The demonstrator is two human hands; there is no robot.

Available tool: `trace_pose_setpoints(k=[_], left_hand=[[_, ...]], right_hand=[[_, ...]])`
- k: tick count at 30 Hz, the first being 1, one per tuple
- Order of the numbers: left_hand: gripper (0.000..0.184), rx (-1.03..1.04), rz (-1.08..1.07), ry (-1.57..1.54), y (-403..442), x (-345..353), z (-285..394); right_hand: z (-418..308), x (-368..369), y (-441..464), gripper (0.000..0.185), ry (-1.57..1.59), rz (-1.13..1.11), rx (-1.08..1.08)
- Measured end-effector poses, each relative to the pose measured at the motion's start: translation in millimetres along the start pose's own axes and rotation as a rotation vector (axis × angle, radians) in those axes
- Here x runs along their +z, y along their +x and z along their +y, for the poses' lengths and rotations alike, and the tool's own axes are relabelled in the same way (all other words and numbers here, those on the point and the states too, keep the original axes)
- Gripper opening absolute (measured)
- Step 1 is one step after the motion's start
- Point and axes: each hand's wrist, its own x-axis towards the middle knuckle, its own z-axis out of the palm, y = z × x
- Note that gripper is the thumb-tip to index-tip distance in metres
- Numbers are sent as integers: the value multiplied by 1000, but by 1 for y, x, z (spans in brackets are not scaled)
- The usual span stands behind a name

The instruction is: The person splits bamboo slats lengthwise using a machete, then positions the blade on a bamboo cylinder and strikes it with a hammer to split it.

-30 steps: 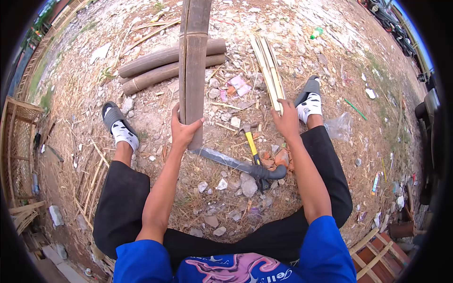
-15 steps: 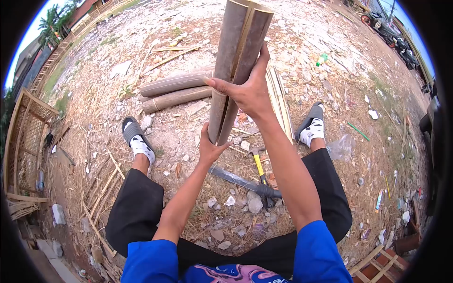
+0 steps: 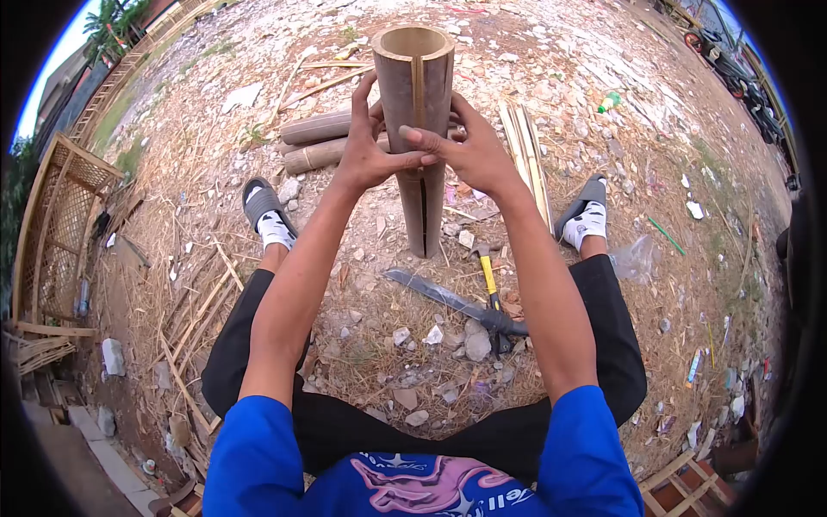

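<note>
A thick brown bamboo tube (image 3: 419,103) stands upright between my feet, its open top towards me and a long split down its near side. My left hand (image 3: 366,146) is wrapped round its left side and my right hand (image 3: 469,151) round its right side, with the thumbs close together across the front. Below the tube, a machete (image 3: 439,295) with a dark wrapped handle lies on the ground. A hammer (image 3: 488,271) with a yellow and black handle lies by the machete, its handle partly over or under the machete's; I cannot tell which.
More bamboo tubes (image 3: 319,155) lie behind the upright one. Pale split strips (image 3: 527,159) lie near my right foot, and thin strips (image 3: 194,332) at the left. A woven rattan frame (image 3: 60,228) stands at the far left. Stones and rubble cover the ground.
The tube has gone from lying away from me to upright. My right hand has left the pale strips and taken hold of it; my left hand has moved up the tube.
</note>
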Motion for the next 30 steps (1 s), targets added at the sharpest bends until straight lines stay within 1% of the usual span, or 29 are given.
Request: trace_pose_setpoints(k=[1, 2, 3, 4, 5, 7, 8, 11, 12, 13, 14, 15, 16, 17, 19, 20, 22, 23, 24, 25, 27, 28, 30], left_hand=[[125, -5, -65, 80, 8, -5, 3], [122, -4, -135, 162, 17, -10, 6], [120, -11, -207, 242, 22, -10, 11], [114, -39, -214, 191, 21, -6, 15], [114, -51, -235, 198, 23, -6, 21], [115, -94, -278, 210, 21, -4, 28], [116, -97, -282, 187, 20, -3, 29], [115, -91, -276, 176, 16, 1, 32], [116, -89, -296, 223, 16, 0, 33], [117, -72, -289, 261, 16, -1, 33], [117, -54, -278, 297, 15, -3, 32], [118, -29, -266, 335, 15, -5, 32], [123, -57, -280, 356, 15, -6, 35], [126, -24, -263, 354, 13, -6, 33], [130, 47, -237, 355, 10, -7, 28], [135, 4, -231, 279, 8, -6, 33], [135, 341, -164, 574, 14, -14, 48], [121, 488, -145, 605, 19, -15, 55], [108, 638, -114, 642, 24, -16, 61], [96, 785, -72, 680, 29, -17, 68], [94, 860, -206, 950, 29, -25, 89], [64, 826, -117, 869, 26, -19, 96], [53, 872, -220, 935, 22, -15, 117]], right_hand=[[-4, -5, -1, 88, 14, -18, 50], [15, -8, -1, 77, -125, 109, -52], [21, -12, -10, 76, -81, 133, -35], [25, -16, -25, 75, -37, 155, -20], [30, -19, -37, 75, 4, 170, -8], [53, -20, -66, 76, -14, 184, 25], [49, -17, -72, 76, -21, 192, 44], [22, -21, -65, 80, -97, 377, -266], [8, -24, -54, 76, -218, 431, -446], [-6, -29, -39, 68, -361, 470, -653], [-24, -30, -26, 55, -445, 502, -822], [-36, -31, -8, 49, -509, 520, -997], [-47, -26, 5, 39, -497, 523, -1037], [-53, -21, 15, 31, -482, 524, -1074], [-47, -18, 32, 20, -405, 382, -1063], [-47, -13, 36, 17, -365, 310, -1053], [-47, -4, 40, 17, -313, 383, -1124], [-46, 1, 40, 20, -288, 417, -1152], [-42, 5, 40, 22, -201, 408, -1087], [-40, 6, 41, 20, -237, 395, -1120], [-48, 4, 43, 15, -307, 363, -1194], [-55, 2, 33, 28, -402, 368, -1145], [-72, -4, 17, 27, -417, 229, -1189]])
